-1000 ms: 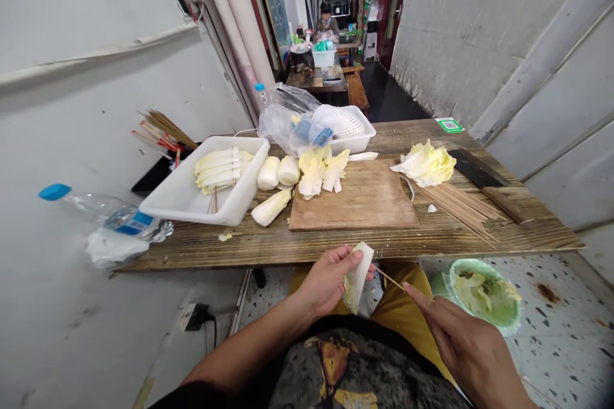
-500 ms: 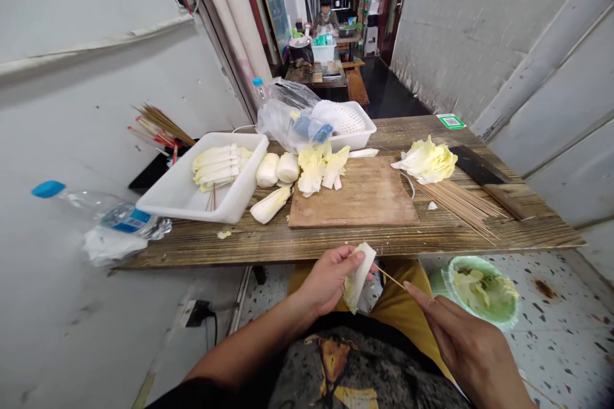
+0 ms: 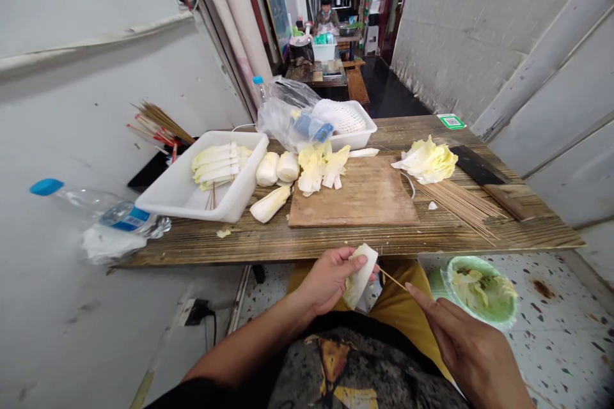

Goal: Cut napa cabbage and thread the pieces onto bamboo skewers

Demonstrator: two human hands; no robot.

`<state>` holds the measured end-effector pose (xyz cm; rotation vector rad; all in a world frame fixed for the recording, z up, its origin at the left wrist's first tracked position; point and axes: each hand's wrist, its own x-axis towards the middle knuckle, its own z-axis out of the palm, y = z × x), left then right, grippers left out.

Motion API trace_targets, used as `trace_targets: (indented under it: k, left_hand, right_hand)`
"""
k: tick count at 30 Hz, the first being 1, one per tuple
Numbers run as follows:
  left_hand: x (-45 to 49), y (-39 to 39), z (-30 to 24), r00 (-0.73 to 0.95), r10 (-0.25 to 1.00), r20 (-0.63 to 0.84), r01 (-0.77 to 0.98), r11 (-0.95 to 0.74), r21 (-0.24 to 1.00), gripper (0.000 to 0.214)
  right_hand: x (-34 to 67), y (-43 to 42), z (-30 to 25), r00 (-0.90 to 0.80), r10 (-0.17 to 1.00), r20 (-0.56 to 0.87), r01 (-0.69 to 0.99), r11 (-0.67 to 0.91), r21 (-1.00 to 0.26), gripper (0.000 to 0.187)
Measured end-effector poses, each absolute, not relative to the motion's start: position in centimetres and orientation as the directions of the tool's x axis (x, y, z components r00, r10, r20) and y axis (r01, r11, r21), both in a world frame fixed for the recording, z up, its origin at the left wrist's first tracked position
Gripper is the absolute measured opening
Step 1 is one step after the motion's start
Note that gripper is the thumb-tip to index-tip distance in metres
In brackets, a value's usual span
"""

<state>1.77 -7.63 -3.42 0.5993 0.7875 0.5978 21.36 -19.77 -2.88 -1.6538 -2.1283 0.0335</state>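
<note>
Over my lap, my left hand (image 3: 330, 278) pinches a cabbage leaf (image 3: 363, 276), pale with a white rib, between thumb and fingers. My right hand (image 3: 467, 339) is closed on a thin wooden skewer (image 3: 392, 277), whose front end meets the right edge of the leaf; whether it has pierced it I cannot tell. Cut leaves (image 3: 322, 169) lie on the wooden cutting board (image 3: 369, 198) beyond my hands. Skewered cabbage pieces (image 3: 221, 166) rest in a white tray (image 3: 230, 209) at the left. A fan of bare skewers (image 3: 458, 201) is spread on the table at the right.
Cabbage hearts (image 3: 278, 169) sit between tray and board. A cleaver (image 3: 484, 172) and a pile of leaves (image 3: 426, 161) are at the right. A lined green bin (image 3: 482, 291) stands on the floor. A bottle (image 3: 103, 208) lies left. Another person (image 3: 327, 16) sits far back.
The leaf in my left hand has turned slightly, its rib facing up more. Both hands stay in nearly the same place, with the skewer still at the leaf's edge.
</note>
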Motion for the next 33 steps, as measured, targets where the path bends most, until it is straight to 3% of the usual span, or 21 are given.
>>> trace_targets:
  k: [12, 21, 33]
  left_hand:
    - [1.9, -7.9, -3.9, 0.563, 0.681, -0.468, -0.232, 0.674, 0.702, 0.043]
    - [1.8, -8.3, -3.6, 0.556, 0.723, -0.410, -0.185, 0.589, 0.786, 0.047]
    - [1.6, -8.3, -2.4, 0.598, 0.709, -0.373, -0.179, 0.572, 0.800, 0.038]
  right_hand:
    - [21.3, -20.1, -2.7, -0.215, 0.918, 0.334, 0.899, 0.319, -0.299, 0.039]
    - [21.3, -20.1, -2.5, -0.199, 0.919, 0.341, 0.886, 0.317, -0.338, 0.041]
    - [21.2, -20.2, -2.4, -0.181, 0.923, 0.341, 0.863, 0.315, -0.394, 0.042]
